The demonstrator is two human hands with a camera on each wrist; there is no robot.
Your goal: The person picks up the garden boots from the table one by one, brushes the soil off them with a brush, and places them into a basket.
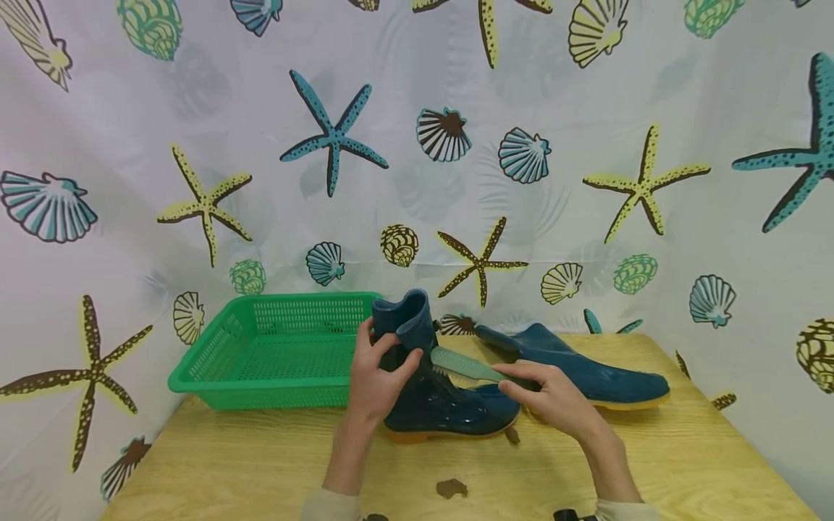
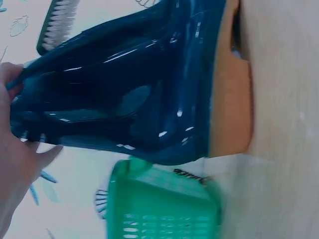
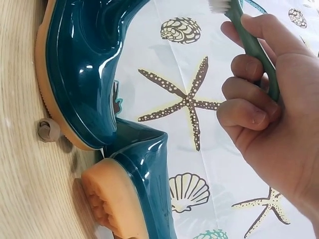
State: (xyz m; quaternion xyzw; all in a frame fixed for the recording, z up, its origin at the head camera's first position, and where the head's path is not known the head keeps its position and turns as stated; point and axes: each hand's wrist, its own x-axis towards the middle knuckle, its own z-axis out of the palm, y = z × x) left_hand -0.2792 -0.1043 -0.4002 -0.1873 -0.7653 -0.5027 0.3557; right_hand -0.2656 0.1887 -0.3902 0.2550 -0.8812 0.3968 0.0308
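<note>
A shiny dark blue rubber boot point(image 1: 449, 409) with a tan sole stands upright on the table. Its top rim is gripped by my left hand point(image 1: 378, 376), thumb on the near side. My right hand point(image 1: 554, 398) holds a green scrubbing brush point(image 1: 464, 364) by its handle, the brush head against or just beside the boot's shaft. White bristles show on the brush point(image 2: 60, 25) in the left wrist view, partly behind the boot. The right wrist view has the fingers curled round the handle point(image 3: 256, 50). A second blue boot point(image 1: 586, 373) lies on its side, behind and to the right.
A green perforated plastic basket point(image 1: 260, 398) stands at the back left of the wooden table point(image 1: 274, 463). Brown clumps lie near the front point(image 1: 452, 488) and by the boot's toe. A curtain point(image 1: 417, 202) printed with shells and starfish surrounds the table.
</note>
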